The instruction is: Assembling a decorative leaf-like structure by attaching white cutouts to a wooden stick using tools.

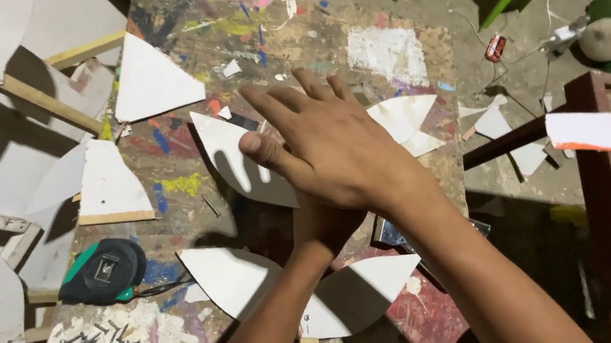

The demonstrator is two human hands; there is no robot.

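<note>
1. Nearest: loose nails (98,339), a green-and-black tape measure (104,272), a leaf-shaped white cutout (292,289) on the paint-splattered table (208,15).
2. Left hand (326,227) hidden beneath right; grip impossible to tell.
3. Right hand (331,144) spread flat, fingers open, above a curved white piece (228,147).
4. Farther: a white triangle (149,81).

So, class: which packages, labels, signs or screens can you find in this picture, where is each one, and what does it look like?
Label on the tape measure: bottom left of the paint-splashed table, a small pale rectangle on a round black and green case.
Small red packet-like thing: on the floor at top right, too small to tell what it is.
No signs or screens are in view.
</note>
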